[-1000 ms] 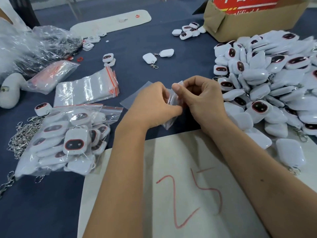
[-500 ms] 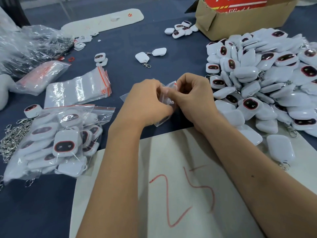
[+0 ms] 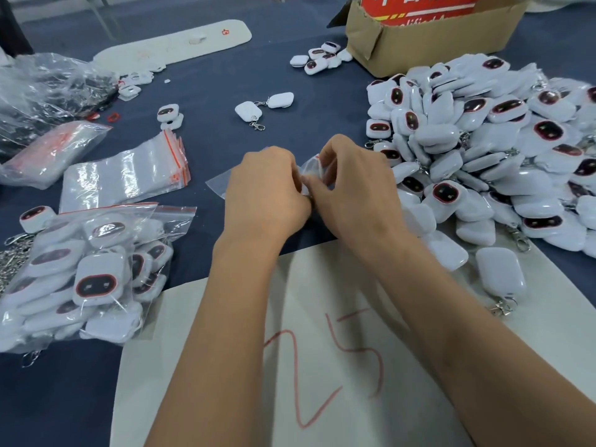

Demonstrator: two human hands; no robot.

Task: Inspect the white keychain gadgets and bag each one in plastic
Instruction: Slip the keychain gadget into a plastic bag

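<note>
My left hand [image 3: 264, 191] and my right hand [image 3: 353, 185] meet at the table's middle, both pinching a small clear zip bag [image 3: 309, 167] between their fingertips. Whatever is inside the bag is hidden by my fingers. A big heap of white keychain gadgets [image 3: 490, 150] with dark oval faces lies just right of my right hand. Bagged gadgets [image 3: 93, 272] are piled at the left front. A stack of empty zip bags [image 3: 129, 175] with red strips lies left of my left hand.
A cardboard box [image 3: 429, 40] stands at the back right. Loose gadgets [image 3: 263, 106] lie behind my hands. A white sheet marked "25" [image 3: 322, 359] lies under my forearms. Crumpled plastic [image 3: 48, 88] sits far left, and metal chains [image 3: 13, 262] at the left edge.
Both hands stayed together on the small bag, with the fingers working along its top. The view drifted slightly, so the table's things shifted left.
</note>
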